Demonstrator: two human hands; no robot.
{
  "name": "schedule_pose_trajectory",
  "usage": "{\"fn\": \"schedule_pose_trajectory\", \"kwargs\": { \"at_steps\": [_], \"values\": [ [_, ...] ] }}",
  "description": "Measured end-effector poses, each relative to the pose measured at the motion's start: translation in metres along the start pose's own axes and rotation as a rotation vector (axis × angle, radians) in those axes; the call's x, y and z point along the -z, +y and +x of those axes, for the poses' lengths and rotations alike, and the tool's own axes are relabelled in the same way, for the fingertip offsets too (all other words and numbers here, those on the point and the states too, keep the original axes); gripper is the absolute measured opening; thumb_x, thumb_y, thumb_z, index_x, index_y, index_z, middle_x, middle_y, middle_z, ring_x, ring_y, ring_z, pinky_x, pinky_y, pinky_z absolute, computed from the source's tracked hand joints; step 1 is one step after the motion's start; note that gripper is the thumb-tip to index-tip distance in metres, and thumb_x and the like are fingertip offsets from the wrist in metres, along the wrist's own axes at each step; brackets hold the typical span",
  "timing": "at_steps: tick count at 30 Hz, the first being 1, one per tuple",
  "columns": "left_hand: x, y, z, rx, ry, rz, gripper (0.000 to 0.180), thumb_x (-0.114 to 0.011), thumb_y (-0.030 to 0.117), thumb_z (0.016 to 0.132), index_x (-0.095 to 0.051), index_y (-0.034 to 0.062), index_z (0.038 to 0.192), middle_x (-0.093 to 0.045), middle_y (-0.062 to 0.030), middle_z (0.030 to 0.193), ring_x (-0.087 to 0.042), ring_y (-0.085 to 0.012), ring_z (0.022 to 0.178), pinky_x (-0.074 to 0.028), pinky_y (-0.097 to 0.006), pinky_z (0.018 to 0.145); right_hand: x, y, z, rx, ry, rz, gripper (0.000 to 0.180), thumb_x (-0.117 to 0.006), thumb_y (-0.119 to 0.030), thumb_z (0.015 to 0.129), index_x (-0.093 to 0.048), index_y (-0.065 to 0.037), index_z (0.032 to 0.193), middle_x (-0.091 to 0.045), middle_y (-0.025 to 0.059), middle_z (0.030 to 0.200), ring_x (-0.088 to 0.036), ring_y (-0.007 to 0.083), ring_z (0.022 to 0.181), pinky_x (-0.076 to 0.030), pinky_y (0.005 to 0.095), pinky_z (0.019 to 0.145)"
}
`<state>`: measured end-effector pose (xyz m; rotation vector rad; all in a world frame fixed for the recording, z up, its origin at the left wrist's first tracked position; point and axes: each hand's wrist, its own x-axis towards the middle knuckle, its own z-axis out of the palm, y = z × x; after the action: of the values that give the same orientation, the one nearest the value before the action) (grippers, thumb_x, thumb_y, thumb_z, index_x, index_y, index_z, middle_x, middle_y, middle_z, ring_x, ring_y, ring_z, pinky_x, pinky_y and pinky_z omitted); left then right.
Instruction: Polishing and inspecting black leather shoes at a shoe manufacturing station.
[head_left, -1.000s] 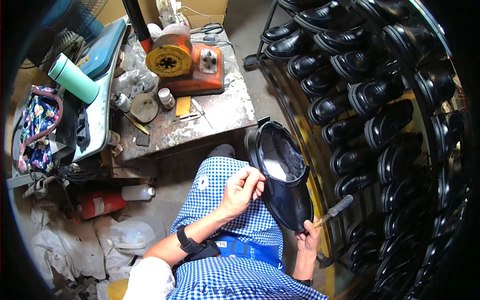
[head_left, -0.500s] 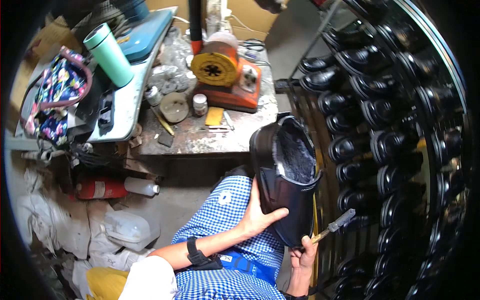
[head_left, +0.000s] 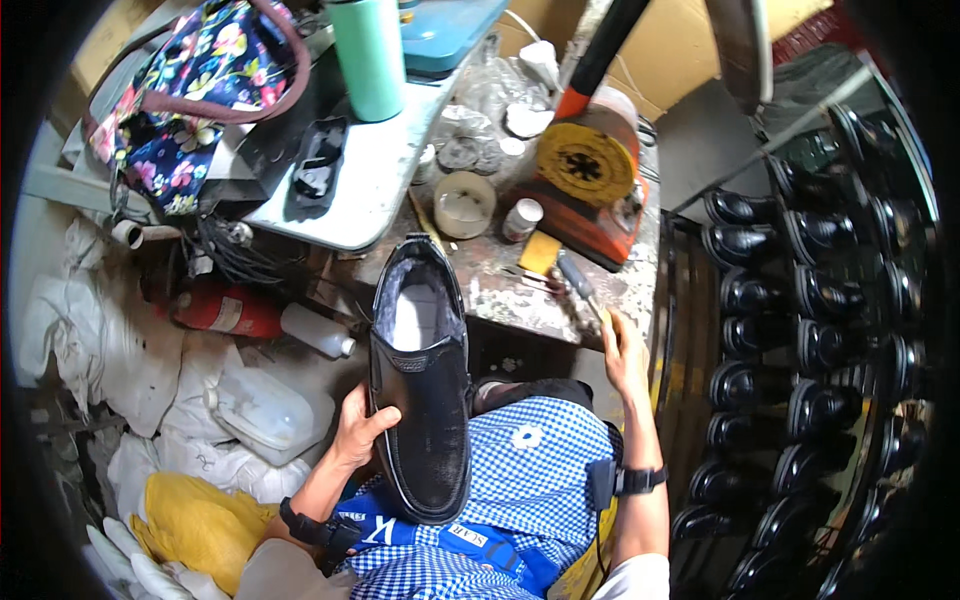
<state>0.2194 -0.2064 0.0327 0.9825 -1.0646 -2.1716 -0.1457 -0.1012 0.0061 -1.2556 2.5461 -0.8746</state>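
My left hand (head_left: 357, 428) grips a black slip-on shoe (head_left: 424, 400) by its side, the thumb lying over the upper. The shoe is held toe toward me above my lap, its opening facing up and showing a dark fleecy lining and a pale insole. Out at the front edge of the worktable (head_left: 500, 312), my right hand (head_left: 625, 355) pinches a small brush (head_left: 574, 275) by its thin wooden handle. The brush's grey end points away over the tabletop, close to a yellow pad (head_left: 540, 253).
An orange machine with a yellow wheel (head_left: 585, 163) stands on the worktable, near a small bowl (head_left: 464, 204) and a white-capped jar (head_left: 522, 219). Racks of black shoes (head_left: 825, 290) line the right. A mint bottle (head_left: 366, 60) and floral bag (head_left: 205, 95) sit at the left.
The shoe has moved left with my left hand, coming over my lap. My right hand has carried the brush from beside the shoe up to the worktable's edge. The view has turned right.
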Motion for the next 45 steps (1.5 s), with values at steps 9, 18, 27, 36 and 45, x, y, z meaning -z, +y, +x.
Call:
{"fn": "schedule_pose_trajectory", "kwargs": {
  "at_steps": [9, 18, 27, 36, 45],
  "values": [
    [0.014, -0.002, 0.0, 0.011, 0.031, 0.077, 0.064, -0.072, 0.016, 0.073, -0.04, -0.0034, 0.124, -0.051, -0.0073, 0.114, -0.049, -0.0144, 0.104, -0.038, -0.029, 0.092, -0.037, -0.036, 0.072, 0.49, 0.18, -0.385, 0.033, -0.069, -0.024, 0.072, -0.061, -0.009, 0.1, -0.055, 0.0088, 0.099, -0.049, 0.0259, 0.094, -0.037, 0.0395, 0.082],
    [0.006, 0.011, 0.011, -0.018, -0.121, 0.147, 0.08, -0.073, 0.018, 0.071, -0.029, -0.0063, 0.133, -0.043, -0.0127, 0.129, -0.04, -0.0179, 0.119, -0.03, -0.031, 0.101, -0.043, -0.047, 0.075, 0.331, -0.274, -0.236, 0.019, -0.068, -0.012, 0.071, -0.052, -0.005, 0.078, -0.056, 0.0112, 0.085, -0.054, 0.027, 0.077, -0.043, 0.035, 0.069],
    [0.008, 0.012, 0.006, -0.097, -0.168, 0.293, 0.091, -0.075, 0.022, 0.069, -0.021, -0.0076, 0.135, -0.037, -0.0165, 0.135, -0.035, -0.0208, 0.124, -0.026, -0.031, 0.104, 0.021, -0.093, -0.002, -0.269, -0.461, 1.497, 0.033, -0.058, -0.006, 0.083, -0.046, 0.002, 0.112, -0.059, 0.0135, 0.087, -0.059, 0.0204, 0.064, -0.052, 0.0297, 0.049],
    [-0.021, 0.018, -0.001, -0.079, -0.286, 0.4, 0.093, -0.076, 0.024, 0.069, -0.02, -0.008, 0.135, -0.037, -0.0179, 0.135, -0.036, -0.0201, 0.124, -0.028, -0.031, 0.103, 0.076, -0.154, -0.041, 0.236, -0.415, 0.406, 0.027, -0.056, -0.005, 0.083, -0.057, 0.0, 0.109, -0.059, 0.0096, 0.074, -0.058, 0.0184, 0.067, -0.046, 0.0284, 0.062],
    [-0.027, 0.01, -0.006, -0.115, -0.297, 0.486, 0.095, -0.077, 0.029, 0.067, -0.021, -0.0074, 0.135, -0.042, -0.0191, 0.131, -0.042, -0.0218, 0.121, -0.031, -0.031, 0.101, 0.086, -0.166, -0.046, 0.567, -0.221, -0.168, 0.034, -0.069, -0.025, 0.074, -0.062, -0.01, 0.103, -0.043, 0.0062, 0.06, -0.048, 0.02, 0.053, -0.04, 0.0317, 0.049]
  ]
}}
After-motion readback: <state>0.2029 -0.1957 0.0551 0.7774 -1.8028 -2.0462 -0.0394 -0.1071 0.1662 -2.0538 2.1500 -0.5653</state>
